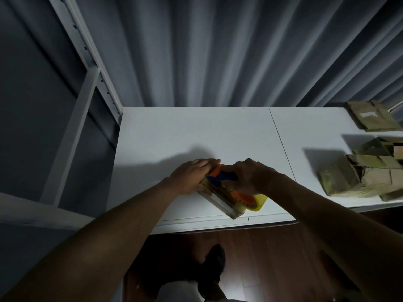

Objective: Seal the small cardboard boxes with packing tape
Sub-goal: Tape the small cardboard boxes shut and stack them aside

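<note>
A small cardboard box (220, 201) lies on the white table (174, 136) near its front edge, turned at an angle. My left hand (192, 177) holds the box's left side, fingers stretched along its far end. My right hand (250, 175) grips an orange and blue tape dispenser (222, 174) that sits on top of the box. The dispenser's yellow tape roll (257, 202) sticks out below my right hand. Much of the box top is hidden by my hands and the dispenser.
A heap of several small cardboard boxes (357, 173) lies at the table's right side, with another box (370, 116) at the far right corner. A white shelf frame (87, 68) stands at the left. Grey curtains hang behind. My shoe (214, 262) shows on the wooden floor below.
</note>
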